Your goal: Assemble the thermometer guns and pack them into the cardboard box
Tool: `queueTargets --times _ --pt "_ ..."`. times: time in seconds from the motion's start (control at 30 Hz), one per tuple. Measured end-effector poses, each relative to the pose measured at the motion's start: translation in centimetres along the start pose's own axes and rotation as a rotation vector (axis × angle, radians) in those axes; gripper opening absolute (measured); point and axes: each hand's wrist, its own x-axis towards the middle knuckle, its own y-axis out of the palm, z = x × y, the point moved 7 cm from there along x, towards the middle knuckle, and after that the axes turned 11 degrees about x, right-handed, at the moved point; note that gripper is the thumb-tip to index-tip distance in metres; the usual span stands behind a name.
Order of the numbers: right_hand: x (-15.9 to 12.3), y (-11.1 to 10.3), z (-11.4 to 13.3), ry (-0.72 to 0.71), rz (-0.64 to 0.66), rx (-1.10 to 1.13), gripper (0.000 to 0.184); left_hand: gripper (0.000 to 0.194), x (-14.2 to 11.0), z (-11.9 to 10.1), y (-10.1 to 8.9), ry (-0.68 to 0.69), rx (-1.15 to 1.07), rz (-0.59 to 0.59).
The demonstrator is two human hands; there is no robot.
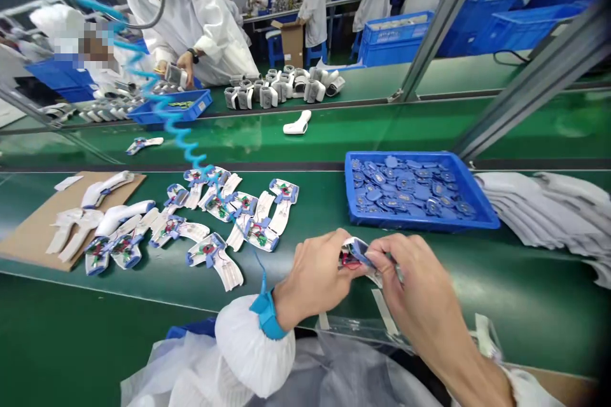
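My left hand (312,273) is closed round a half-built white device housing (354,243), which shows red wires and a blue part at its end. At the other side of the same housing, my right hand (420,286) pinches the blue part between thumb and fingers. The fingers hide much of the piece. A blue band with a coiled cord circles my left wrist. Just beyond my hands stands a blue tray (422,224) of small blue plastic parts (396,184). To the left lie several open white housings (260,233) with green boards and coloured wires.
White curved shells (539,203) are stacked at the right. A cardboard sheet (28,229) lies at the left. A light blue coiled cord (174,127) hangs before me. One white housing (296,124) is on the green belt. Metal posts (439,25) and co-workers stand beyond.
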Motion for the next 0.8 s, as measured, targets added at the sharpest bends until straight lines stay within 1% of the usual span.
queueTargets --times 0.13,0.2,0.27,0.33,0.43,0.53,0.6,0.63,0.7,0.8 --pt "-0.2 -0.4 -1.9 0.116 -0.019 0.039 0.028 0.015 0.2 0.3 1.3 -0.023 -0.088 0.004" --pt "-0.2 0.0 -2.9 0.149 0.021 0.080 0.029 0.016 0.1 0.2 1.6 -0.009 -0.099 -0.010" --pt "-0.4 0.5 -3.4 0.141 0.064 0.102 0.030 0.015 -0.1 -0.1 1.7 0.003 -0.070 -0.039" --pt "-0.7 0.5 -3.2 0.084 0.033 0.034 0.030 0.012 -0.3 -0.5 1.8 -0.001 -0.027 -0.057" --pt "-1.0 0.6 -2.2 -0.002 -0.027 -0.126 0.031 0.012 -0.4 -0.9 2.3 -0.029 -0.016 -0.057" --pt "-0.8 0.6 -1.5 -0.001 -0.005 -0.167 0.031 0.017 -0.1 -0.6 3.1 -0.101 -0.090 -0.039" --pt "-0.6 -0.1 -1.7 0.027 0.004 -0.147 0.031 0.019 0.2 0.5 3.8 -0.197 -0.208 -0.019" --pt "-0.6 -0.6 -2.3 0.057 -0.004 -0.146 0.030 0.019 0.3 1.2 4.2 -0.249 -0.304 0.000" --pt "-1.2 -1.8 -4.4 0.147 -0.025 -0.217 0.030 0.024 0.4 2.3 5.0 -0.332 -0.550 0.076" --pt "-3.3 -2.5 -8.5 0.249 0.039 -0.404 0.034 0.040 0.2 3.1 6.0 -0.382 -0.857 0.202"
